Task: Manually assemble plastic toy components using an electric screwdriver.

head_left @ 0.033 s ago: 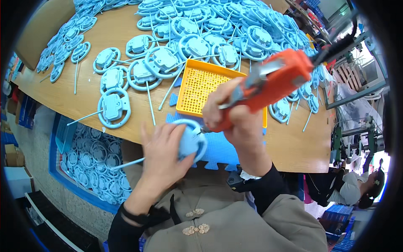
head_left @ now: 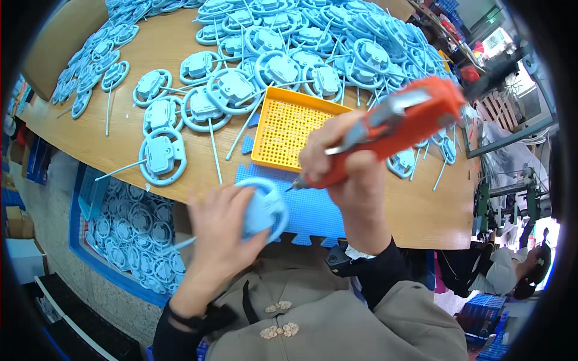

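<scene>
Across the wooden table [head_left: 427, 213], the broad heap of light-blue ring-shaped plastic parts [head_left: 370, 54] lies as it did an instant ago, each visible hub boxy and many with a thin rod sticking out. Down at the left, the blue crate [head_left: 122, 280] holds many more parts of the same colour, also unchanged. Nearer the body, the yellow perforated tray [head_left: 289, 129] sits beside the blue foam mat [head_left: 313, 210], partly over its far edge as far as the view shows.

What differs is between the hands. The red power screwdriver [head_left: 391, 129] has drawn back a little to the right; the right hand [head_left: 355, 174] has its fingers and thumb wrapped firmly around the body. The left hand [head_left: 220, 225] has shifted left and toward the torso, carrying the held ring part [head_left: 262, 210] with it, over the mat's near left side. Its fingers lie along the left of the ring and the thumb along the lower rim, clasping it between them; blur hides the exact contact.

Smallest of all, the driver bit [head_left: 289, 189], which met the hub a moment ago, now points just beside the rim, apparently clear of it. I judge that driving at that spot has stopped, finished or not; any screw is too small to tell.
</scene>
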Available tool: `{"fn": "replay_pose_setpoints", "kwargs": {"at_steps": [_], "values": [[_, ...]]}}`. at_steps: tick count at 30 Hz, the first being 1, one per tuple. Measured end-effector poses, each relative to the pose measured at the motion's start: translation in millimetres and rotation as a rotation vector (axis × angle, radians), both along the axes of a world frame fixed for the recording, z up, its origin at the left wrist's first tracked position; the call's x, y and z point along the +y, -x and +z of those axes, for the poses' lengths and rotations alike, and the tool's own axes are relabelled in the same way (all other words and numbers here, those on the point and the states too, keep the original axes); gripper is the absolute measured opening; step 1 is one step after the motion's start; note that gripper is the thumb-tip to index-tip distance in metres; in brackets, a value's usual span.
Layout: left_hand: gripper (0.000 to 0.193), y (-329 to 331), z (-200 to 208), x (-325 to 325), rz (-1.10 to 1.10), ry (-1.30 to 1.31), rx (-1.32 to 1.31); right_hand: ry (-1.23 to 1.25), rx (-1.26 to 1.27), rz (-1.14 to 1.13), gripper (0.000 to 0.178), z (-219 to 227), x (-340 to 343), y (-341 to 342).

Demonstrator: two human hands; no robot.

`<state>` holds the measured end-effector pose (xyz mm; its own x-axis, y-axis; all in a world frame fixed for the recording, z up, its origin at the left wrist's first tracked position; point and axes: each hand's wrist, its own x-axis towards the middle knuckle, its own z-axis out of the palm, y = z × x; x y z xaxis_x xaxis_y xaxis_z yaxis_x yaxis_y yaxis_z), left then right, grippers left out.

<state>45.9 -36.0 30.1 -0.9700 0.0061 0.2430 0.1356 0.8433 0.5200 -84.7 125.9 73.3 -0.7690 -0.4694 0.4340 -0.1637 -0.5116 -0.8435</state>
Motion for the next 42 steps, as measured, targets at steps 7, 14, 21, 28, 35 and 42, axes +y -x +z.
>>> {"fn": "replay_pose_setpoints", "kwargs": {"at_steps": [7,14,21,28,35,42], "values": [[0.074,-47.9,26.5,-79.2,0.189,0.242,-0.138,-0.015,0.011,-0.288,0.043,-12.3,21.6,38.2],[0.067,30.7,0.3,-143.0,0.305,0.383,0.041,-0.019,-0.023,-0.268,0.045,-22.5,17.9,45.7],[0.070,38.9,4.7,-145.3,0.167,0.409,-0.155,-0.021,-0.003,-0.301,0.045,-25.2,21.0,49.0],[0.063,22.2,12.5,-95.4,0.111,0.263,0.083,-0.060,0.003,-0.310,0.039,-28.2,20.5,50.3],[0.063,29.6,-7.7,6.4,-0.049,0.133,0.042,-0.044,0.018,-0.326,0.036,-29.4,17.7,49.1],[0.064,33.0,-11.8,25.2,0.012,0.102,0.021,-0.021,0.081,-0.313,0.044,-0.9,22.2,30.7]]}}
